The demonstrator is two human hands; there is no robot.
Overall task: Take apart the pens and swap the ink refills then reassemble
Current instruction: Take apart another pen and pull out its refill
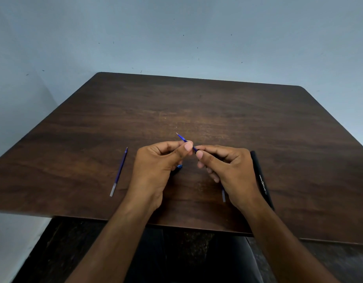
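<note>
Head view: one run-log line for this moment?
stage: refill swap | both hands: pinch blue refill | second refill: on table, left | black pen: on table, right

We see a pale blue-grey wall (176,33) with small dark specks | dark wood-grain worktop (217,107) with rounded far corners against it | dark floor (60,242) below | soft, even light

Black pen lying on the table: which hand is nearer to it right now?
Right. The right hand sits directly beside the black pen, its outer edge against or overlapping it. The left hand is farther away, beyond the right hand.
</note>
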